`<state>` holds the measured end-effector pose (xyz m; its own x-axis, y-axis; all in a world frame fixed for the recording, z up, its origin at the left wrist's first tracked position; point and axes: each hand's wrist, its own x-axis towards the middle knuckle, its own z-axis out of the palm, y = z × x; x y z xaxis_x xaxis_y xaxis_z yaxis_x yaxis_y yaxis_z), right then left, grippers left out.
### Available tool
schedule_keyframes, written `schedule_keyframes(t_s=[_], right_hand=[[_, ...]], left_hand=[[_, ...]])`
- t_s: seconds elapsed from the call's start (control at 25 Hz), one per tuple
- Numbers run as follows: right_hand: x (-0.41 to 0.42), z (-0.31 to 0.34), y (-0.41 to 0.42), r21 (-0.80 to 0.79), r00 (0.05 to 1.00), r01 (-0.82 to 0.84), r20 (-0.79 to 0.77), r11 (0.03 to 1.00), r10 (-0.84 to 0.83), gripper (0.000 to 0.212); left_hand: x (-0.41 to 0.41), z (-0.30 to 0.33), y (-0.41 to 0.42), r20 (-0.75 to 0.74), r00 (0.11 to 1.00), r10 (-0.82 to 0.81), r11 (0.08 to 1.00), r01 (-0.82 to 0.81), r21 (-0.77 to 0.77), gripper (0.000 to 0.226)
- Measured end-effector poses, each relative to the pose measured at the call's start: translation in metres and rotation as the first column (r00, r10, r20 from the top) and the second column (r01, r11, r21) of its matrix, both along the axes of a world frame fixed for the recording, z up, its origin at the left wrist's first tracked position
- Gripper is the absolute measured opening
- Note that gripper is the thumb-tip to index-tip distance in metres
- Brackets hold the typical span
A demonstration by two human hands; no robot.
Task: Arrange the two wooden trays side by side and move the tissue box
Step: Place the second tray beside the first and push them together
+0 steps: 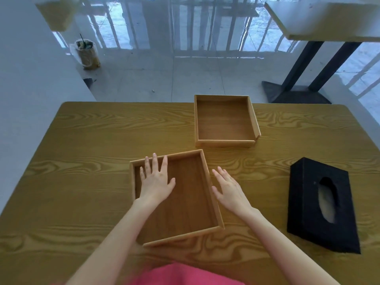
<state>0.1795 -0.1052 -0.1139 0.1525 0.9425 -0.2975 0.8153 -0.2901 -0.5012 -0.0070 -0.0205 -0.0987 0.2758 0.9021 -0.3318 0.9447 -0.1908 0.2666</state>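
Observation:
Two wooden trays lie on the wooden table. The near tray sits in front of me, turned slightly askew. The far tray rests at the table's back edge, apart from the near one. A black tissue box with an oval slot lies flat at the right. My left hand hovers with fingers spread over the near tray's left part. Just outside that tray's right wall, my right hand is spread open above the table. Neither hand holds anything.
Beyond the table's far edge is a tiled floor with a bagged cup of rubbish at the back left. A second table on black legs stands at the back right. A grey wall runs along the left.

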Motion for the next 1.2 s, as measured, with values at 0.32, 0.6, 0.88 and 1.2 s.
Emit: schedule_keyframes(t_s=[0.32,0.6,0.88,1.2], right_hand=[[-0.029,-0.006,-0.033,-0.029,0.997,0.069,-0.037,0.997,-0.070,0.060],[-0.036,-0.009,-0.045,-0.017,0.991,0.134,-0.016,0.991,-0.134,0.064],[-0.041,-0.010,-0.049,0.013,0.988,0.157,-0.003,0.987,-0.157,0.065],[-0.046,-0.010,-0.048,0.020,0.969,0.239,-0.061,0.971,-0.237,0.064]], left_hand=[[-0.063,-0.009,-0.039,0.049,0.967,0.250,0.967,-0.246,-0.064,0.072],[-0.082,-0.015,-0.059,0.179,0.914,0.364,0.927,-0.335,-0.170,0.069],[-0.092,-0.015,-0.061,0.194,0.909,0.369,0.927,-0.346,-0.142,0.061],[-0.097,-0.018,-0.063,0.181,0.886,0.426,0.900,-0.395,-0.183,0.054]])
